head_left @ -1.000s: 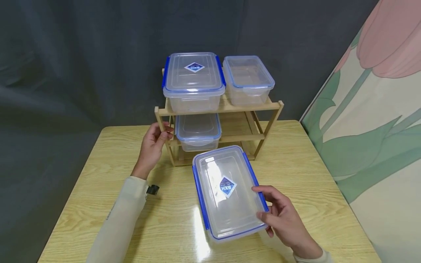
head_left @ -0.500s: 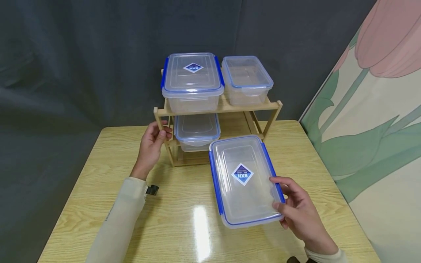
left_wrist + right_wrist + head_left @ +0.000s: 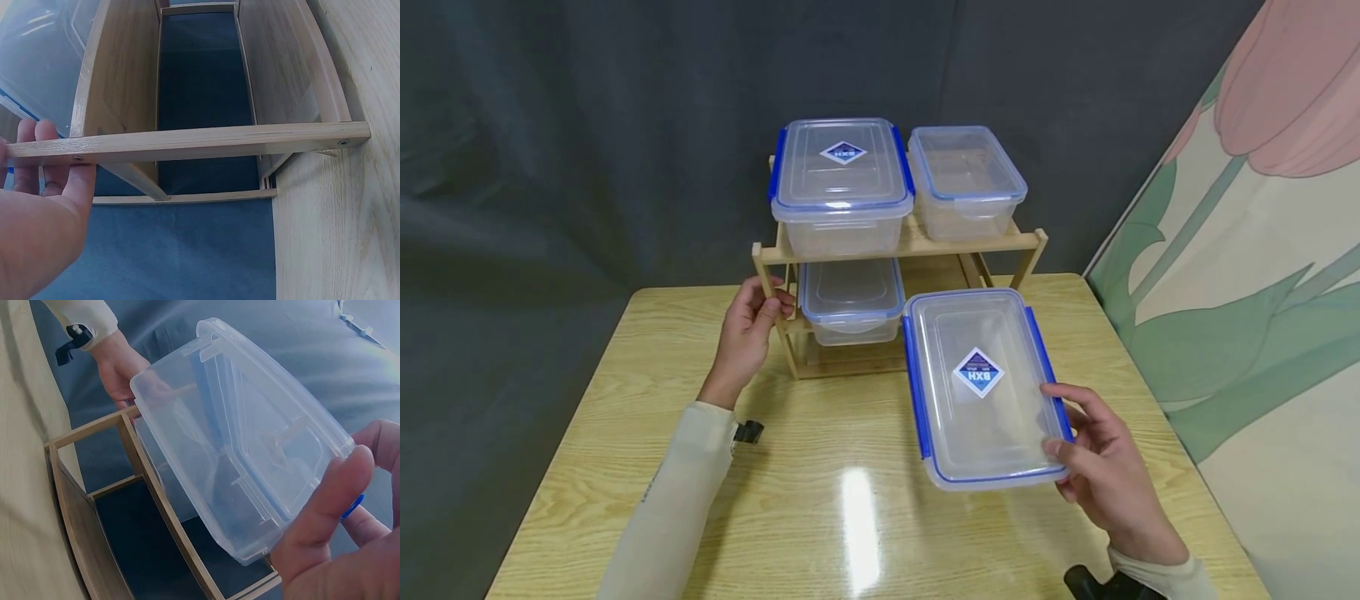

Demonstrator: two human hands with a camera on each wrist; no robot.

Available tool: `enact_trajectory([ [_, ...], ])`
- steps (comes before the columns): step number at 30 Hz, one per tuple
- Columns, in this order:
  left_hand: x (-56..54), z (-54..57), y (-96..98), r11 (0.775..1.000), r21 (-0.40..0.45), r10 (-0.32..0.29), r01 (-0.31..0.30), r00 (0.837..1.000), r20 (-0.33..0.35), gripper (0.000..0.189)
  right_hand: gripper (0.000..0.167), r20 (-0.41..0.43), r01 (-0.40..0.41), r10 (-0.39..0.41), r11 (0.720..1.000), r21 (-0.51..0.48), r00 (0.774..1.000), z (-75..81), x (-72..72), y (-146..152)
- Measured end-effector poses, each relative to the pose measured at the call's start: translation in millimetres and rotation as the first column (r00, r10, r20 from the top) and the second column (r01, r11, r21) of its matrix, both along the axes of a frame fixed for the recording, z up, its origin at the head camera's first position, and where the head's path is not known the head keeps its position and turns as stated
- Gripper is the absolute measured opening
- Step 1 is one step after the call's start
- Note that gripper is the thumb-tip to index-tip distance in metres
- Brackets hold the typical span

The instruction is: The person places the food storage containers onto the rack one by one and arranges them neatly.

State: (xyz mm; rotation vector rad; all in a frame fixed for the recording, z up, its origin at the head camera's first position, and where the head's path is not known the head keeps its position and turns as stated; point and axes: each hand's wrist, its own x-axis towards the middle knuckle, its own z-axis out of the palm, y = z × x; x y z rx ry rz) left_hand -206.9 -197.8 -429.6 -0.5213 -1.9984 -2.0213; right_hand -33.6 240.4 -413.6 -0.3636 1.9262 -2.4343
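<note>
My right hand [image 3: 1108,467] grips the right side of a clear plastic food container [image 3: 981,425] with blue side clips and a diamond label, thumb on its lid. It is held up in front of the wooden rack's right half, its far edge overlapping the middle shelf in the head view. My left hand [image 3: 747,333] holds the left front post of the wooden rack [image 3: 962,247]; in the left wrist view its fingers [image 3: 47,134] wrap round that post. On the middle shelf's left side sits a smaller lidded container [image 3: 853,292], near my left fingers.
A large blue-clipped container [image 3: 842,187] and a smaller one [image 3: 967,179] stand side by side on the top shelf. The rack stands on a wood-grain table [image 3: 775,500]. Behind hangs a dark curtain [image 3: 625,125]; a tulip-patterned panel [image 3: 1262,292] borders the right.
My right hand has carried the blue-clipped container right and toward the rack, turning it straighter. My left hand has stayed on the post.
</note>
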Motion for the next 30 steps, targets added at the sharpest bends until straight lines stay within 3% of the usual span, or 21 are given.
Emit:
enact_trajectory([
  [13, -0.8, 2.7, 2.2, 1.0, -0.031, -0.003, 0.003, 1.0, 0.001, 0.024, 0.063, 0.073, 0.061, -0.065, 0.997, 0.055, 0.995, 16.2, -19.3, 2.4],
  [20, 0.7, 3.1, 1.2, 0.999, -0.033, 0.009, -0.009, 1.0, 0.01, 0.02, 0.06, 0.1, 0.043, -0.051, 0.996, 0.073, 0.994, 19.3, -30.8, 1.0],
  [26, 1.3, 3.7, 1.2, 0.999, -0.053, 0.011, -0.01, 1.0, 0.022, 0.031, 0.059, 0.112, 0.037, -0.047, 0.995, 0.089, 0.993, 20.3, -43.4, -2.3],
  [30, 1.7, 4.5, 1.5, 0.998, -0.057, 0.017, -0.016, 0.999, 0.031, 0.028, 0.058, 0.104, 0.027, -0.033, 0.998, 0.064, 0.994, 19.6, -51.7, -3.5],
])
